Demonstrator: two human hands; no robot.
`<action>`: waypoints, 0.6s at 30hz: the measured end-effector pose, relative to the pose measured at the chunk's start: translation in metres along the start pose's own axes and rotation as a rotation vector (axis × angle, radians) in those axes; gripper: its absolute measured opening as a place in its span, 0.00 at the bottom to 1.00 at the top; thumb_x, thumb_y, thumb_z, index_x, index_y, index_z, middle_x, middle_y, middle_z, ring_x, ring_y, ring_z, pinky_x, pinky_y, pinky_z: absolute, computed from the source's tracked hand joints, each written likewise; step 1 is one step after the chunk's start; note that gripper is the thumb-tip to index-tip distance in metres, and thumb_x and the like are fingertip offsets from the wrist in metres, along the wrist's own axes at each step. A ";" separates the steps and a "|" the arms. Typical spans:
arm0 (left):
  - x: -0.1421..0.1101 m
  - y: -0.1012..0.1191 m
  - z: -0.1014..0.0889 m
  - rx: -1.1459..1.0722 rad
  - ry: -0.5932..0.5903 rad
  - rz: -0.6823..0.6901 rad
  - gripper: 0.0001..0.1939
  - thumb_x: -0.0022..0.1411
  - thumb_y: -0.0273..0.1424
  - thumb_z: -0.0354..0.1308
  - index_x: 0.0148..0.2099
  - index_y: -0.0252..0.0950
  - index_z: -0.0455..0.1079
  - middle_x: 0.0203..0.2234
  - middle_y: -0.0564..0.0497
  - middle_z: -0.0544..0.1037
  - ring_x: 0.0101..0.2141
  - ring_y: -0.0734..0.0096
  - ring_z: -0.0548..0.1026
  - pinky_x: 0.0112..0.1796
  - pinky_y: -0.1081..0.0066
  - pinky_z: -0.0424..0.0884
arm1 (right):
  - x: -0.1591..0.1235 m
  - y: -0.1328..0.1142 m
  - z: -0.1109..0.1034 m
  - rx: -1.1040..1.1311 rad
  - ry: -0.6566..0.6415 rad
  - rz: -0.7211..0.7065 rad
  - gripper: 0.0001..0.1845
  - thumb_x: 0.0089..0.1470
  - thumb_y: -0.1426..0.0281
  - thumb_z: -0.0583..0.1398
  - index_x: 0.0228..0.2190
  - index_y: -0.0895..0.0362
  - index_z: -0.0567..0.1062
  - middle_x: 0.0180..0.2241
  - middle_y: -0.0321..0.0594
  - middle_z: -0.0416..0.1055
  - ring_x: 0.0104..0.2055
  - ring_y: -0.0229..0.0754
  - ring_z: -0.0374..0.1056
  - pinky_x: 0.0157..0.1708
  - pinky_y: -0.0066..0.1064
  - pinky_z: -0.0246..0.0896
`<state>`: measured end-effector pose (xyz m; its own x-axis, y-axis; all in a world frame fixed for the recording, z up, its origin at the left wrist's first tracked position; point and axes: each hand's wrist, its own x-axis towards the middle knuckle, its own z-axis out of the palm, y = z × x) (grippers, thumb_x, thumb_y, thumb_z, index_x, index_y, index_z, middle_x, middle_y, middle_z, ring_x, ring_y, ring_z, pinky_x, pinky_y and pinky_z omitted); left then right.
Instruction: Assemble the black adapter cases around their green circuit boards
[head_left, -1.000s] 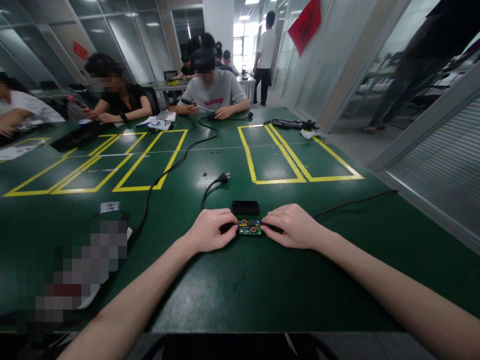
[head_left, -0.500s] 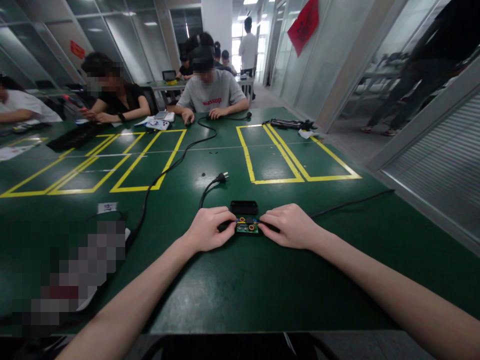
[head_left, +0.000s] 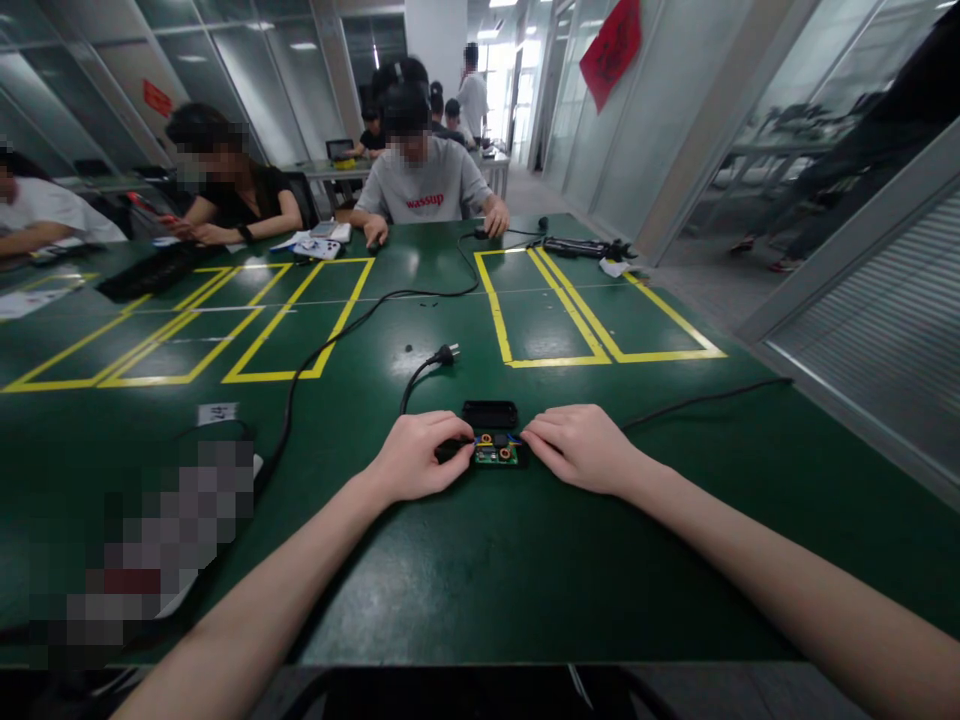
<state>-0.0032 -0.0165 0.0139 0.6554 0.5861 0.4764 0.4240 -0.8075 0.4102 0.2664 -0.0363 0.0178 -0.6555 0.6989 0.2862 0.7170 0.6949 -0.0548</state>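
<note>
A small green circuit board [head_left: 496, 454] with copper-wound coils and blue and yellow wires sits in a black case half on the table, between my hands. My left hand [head_left: 420, 455] pinches a black cable [head_left: 452, 449] at the board's left end. At the right end, my right hand [head_left: 585, 448] has its fingers drawn together, fingertips close to the blue wires; whatever lies under them is hidden. Just behind the board rests an empty black case cover [head_left: 489, 413]. A cord with a black plug [head_left: 447, 354] runs out from behind my left hand.
A blurred-out power strip [head_left: 180, 530] lies at the left, with a long black cord [head_left: 360, 325] crossing the green table [head_left: 480, 580]. Yellow tape marks [head_left: 559, 362] outline areas. Across the table sits a co-worker [head_left: 431, 185]; a folded black stand [head_left: 585, 247] lies back right.
My right fingers have shifted slightly up and right at the board's right end, and the dark cable under them no longer shows. The co-worker opposite has moved a hand and cord to the right.
</note>
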 end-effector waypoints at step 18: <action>0.001 -0.002 0.005 -0.011 -0.104 -0.147 0.07 0.70 0.29 0.53 0.39 0.37 0.72 0.31 0.52 0.79 0.29 0.72 0.75 0.33 0.74 0.68 | 0.007 0.002 0.004 0.138 -0.132 0.239 0.20 0.65 0.66 0.53 0.21 0.55 0.68 0.21 0.38 0.70 0.24 0.39 0.64 0.28 0.30 0.47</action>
<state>-0.0001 -0.0150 0.0094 0.6484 0.6872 0.3277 0.5134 -0.7125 0.4784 0.2625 -0.0296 0.0156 -0.5033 0.8552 0.1234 0.8218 0.5179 -0.2375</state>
